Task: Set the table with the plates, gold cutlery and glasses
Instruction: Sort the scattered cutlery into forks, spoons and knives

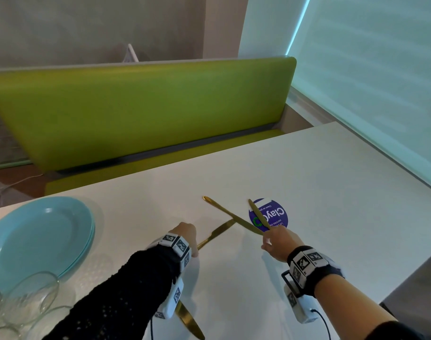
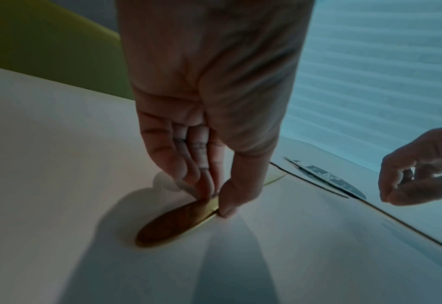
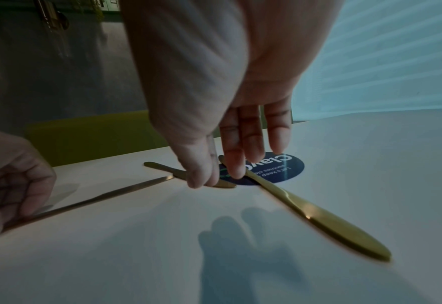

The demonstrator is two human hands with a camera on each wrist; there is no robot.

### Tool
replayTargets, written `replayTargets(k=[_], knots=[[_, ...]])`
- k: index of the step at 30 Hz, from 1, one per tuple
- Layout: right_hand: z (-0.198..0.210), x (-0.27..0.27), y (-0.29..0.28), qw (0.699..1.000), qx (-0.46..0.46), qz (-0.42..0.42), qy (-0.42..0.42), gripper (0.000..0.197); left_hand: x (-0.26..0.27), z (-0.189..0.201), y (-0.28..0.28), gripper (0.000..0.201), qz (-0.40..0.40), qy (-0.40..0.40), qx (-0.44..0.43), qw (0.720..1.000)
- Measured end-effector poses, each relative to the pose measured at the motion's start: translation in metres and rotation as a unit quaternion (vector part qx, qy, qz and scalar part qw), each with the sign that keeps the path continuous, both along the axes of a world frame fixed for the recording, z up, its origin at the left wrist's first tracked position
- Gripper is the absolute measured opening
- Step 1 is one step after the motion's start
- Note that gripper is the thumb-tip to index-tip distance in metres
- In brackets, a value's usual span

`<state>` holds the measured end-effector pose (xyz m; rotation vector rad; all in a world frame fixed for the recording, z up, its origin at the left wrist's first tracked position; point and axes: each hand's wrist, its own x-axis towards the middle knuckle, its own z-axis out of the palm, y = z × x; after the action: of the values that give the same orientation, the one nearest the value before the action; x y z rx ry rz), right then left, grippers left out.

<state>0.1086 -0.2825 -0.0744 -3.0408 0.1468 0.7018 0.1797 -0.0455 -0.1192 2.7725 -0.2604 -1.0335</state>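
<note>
While hands (image 1: pixel 185 233) pinch gold knives (image 1: pixel 219 231), plates (image 1: pixel 38 239) stacked, bare.

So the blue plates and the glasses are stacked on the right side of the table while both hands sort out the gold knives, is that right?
Not quite: the head view shows the blue plates and glasses on the left side of the table. The rest holds: the left hand and right hand are each on a gold knife.

Shiny gold metal knives (image 1: pixel 230 215), matt white tabletop (image 1: pixel 307 173), clear glasses (image 1: pixel 25 300), smooth glossy blue plates (image 1: pixel 38 239)
</note>
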Motion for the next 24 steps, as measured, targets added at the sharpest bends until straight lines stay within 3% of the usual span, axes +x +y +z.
replayTargets(k=[13, 16, 20, 24], knots=[[0.000, -0.006, -0.003, 1.000, 0.006, 0.006, -0.009, 0.033, -0.016, 0.013, -0.005, 0.006, -0.068, -0.038, 0.080, 0.994], [0.000, -0.008, -0.003, 1.000, 0.007, 0.006, -0.010, 0.033, -0.019, 0.012, -0.005, 0.020, -0.076, -0.054, 0.094, 0.991], [-0.001, -0.011, -0.004, 1.000, -0.001, 0.007, -0.006, 0.033, -0.019, 0.024, -0.004, 0.016, -0.090, -0.029, 0.084, 0.992], [-0.001, -0.011, -0.003, 1.000, 0.006, 0.002, -0.004, 0.031, -0.016, 0.034, -0.003, 0.035, -0.082, 0.003, 0.046, 0.996]])
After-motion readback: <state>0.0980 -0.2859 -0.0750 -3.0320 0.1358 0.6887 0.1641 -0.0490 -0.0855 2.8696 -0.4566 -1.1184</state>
